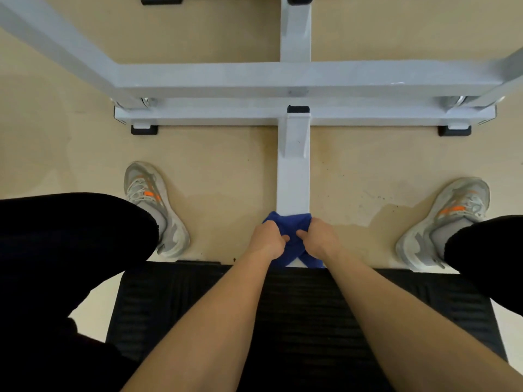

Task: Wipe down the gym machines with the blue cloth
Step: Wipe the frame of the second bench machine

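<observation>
A blue cloth (pixel 285 224) is wrapped over the white centre beam (pixel 293 176) of a gym machine, just past the black seat pad (pixel 198 306). My left hand (pixel 267 237) grips the cloth on the beam's left side. My right hand (pixel 319 236) grips it on the right side, thumbs nearly meeting on top. A cloth tail hangs toward the pad.
The white frame's crossbars (pixel 283 77) and base bar (pixel 212 116) with black rubber feet (pixel 144 129) lie ahead on the beige floor. My left shoe (pixel 154 205) and right shoe (pixel 447 219) stand either side of the beam. Black trouser legs fill the left and right edges.
</observation>
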Demonstrator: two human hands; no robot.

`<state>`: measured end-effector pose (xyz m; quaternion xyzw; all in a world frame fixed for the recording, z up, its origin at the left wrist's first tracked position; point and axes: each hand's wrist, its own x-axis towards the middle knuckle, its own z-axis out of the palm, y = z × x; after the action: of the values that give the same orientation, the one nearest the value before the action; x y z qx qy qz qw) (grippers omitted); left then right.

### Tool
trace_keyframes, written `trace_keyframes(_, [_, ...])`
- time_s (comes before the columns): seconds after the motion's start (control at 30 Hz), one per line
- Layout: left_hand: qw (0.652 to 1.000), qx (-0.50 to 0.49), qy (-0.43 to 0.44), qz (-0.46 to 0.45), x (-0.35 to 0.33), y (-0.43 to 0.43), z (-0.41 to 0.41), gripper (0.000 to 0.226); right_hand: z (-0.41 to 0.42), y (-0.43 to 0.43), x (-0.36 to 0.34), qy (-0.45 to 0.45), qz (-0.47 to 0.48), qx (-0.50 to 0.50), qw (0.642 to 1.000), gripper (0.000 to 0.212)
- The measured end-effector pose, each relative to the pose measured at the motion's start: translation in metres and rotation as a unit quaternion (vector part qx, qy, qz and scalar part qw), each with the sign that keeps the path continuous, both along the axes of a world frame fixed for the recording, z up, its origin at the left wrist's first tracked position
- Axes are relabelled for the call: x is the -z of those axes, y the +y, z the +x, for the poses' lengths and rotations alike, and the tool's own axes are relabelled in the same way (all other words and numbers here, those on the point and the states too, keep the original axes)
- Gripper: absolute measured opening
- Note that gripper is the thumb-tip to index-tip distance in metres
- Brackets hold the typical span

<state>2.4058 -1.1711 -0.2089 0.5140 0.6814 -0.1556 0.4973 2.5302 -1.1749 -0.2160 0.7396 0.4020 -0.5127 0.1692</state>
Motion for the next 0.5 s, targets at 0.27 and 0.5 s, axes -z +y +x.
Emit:
trace_keyframes(0.27, [0.991,-0.089,-0.053,0.083,0.011,0.02,0.003,0.011,0.004,0.015,0.013,0.024,0.089,0.068,0.993,0.036])
trace_keyframes(0.5, [0.979,-0.147,-0.058,0.129,0.025,0.097,0.018,0.017,0.018,0.093,0.021,0.031,0.169,0.086,0.981,0.035])
